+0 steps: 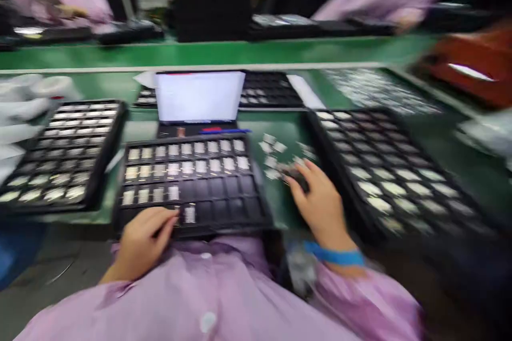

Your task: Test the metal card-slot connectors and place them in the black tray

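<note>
A black compartment tray (216,216) lies right in front of me, its upper rows filled with small silvery rectangular parts (186,168). My left hand (144,240) is at the tray's near row, thumb and forefinger pinched on what looks like a small silvery part, mostly hidden by the fingers. Just right of those fingertips, another silvery part (189,214) sits in a compartment. To the right of the tray, my right hand (322,200) reaches into loose silvery parts (272,146) on the green table, thumb and forefinger apart. Its other fingers are partly hidden and blurred.
Filled black trays stand at left (90,170) and right (340,170). Behind the middle tray are a propped white panel (200,97), a blue pen (226,131) and another tray (272,90). Many small pieces (380,90) lie far right. People in pink sit across.
</note>
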A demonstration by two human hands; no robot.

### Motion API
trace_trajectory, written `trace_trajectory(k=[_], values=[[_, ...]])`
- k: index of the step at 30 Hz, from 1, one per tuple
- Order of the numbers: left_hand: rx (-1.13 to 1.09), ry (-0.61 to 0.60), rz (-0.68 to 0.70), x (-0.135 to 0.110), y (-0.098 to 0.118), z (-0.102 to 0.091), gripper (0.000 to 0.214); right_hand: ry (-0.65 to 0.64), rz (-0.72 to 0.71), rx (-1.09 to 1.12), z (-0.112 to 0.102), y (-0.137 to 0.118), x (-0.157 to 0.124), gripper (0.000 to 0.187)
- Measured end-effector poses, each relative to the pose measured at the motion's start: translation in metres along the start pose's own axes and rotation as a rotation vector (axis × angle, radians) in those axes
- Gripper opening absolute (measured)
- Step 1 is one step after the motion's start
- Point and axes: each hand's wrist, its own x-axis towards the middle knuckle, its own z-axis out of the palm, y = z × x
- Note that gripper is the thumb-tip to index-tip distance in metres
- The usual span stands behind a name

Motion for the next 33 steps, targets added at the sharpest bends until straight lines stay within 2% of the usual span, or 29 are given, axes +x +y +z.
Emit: trace_trajectory(k=[2, 4, 6, 10, 14, 17, 19, 22, 29, 33], values=[[0.033, -0.015, 0.074, 0.002, -0.008, -0.004, 0.015, 0.021, 0.117, -0.064, -0.025, 0.019, -0.023, 0.028], [0.043, -0.01, 0.089, 0.005, -0.008, -0.007, 0.015, 0.007, 0.205, -0.067, -0.033, 0.025, -0.027, 0.026], [0.024, -0.031, 0.076, 0.008, -0.003, -0.011, 0.015, -0.037, 0.255, -0.073, -0.034, 0.021, -0.021, 0.024], [-0.042, 0.016, 0.077, 0.017, 0.009, -0.011, 0.019, -0.159, 0.253, -0.056, -0.034, 0.002, -0.009, 0.018], [-0.035, -0.025, 0.051, 0.021, 0.008, -0.009, 0.018, -0.237, 0.285, -0.04, -0.036, -0.005, -0.002, 0.035], [-0.022, -0.031, 0.074, 0.022, 0.008, -0.01, 0.018, -0.254, 0.317, -0.022, -0.033, -0.003, 0.007, 0.033], [-0.019, -0.059, 0.098, 0.022, 0.009, -0.012, 0.018, -0.273, 0.302, -0.012, -0.031, -0.004, 0.014, 0.028], [-0.01, -0.112, 0.108, 0.024, 0.012, -0.015, 0.018, -0.354, 0.208, 0.014, -0.029, -0.009, 0.022, 0.028], [-0.019, -0.106, 0.115, 0.023, 0.013, -0.013, 0.023, -0.481, 0.127, 0.065, -0.033, -0.016, 0.016, 0.025], [-0.014, -0.096, 0.105, 0.022, 0.012, -0.014, 0.025, -0.421, 0.13, 0.071, -0.042, -0.013, 0.005, 0.024]])
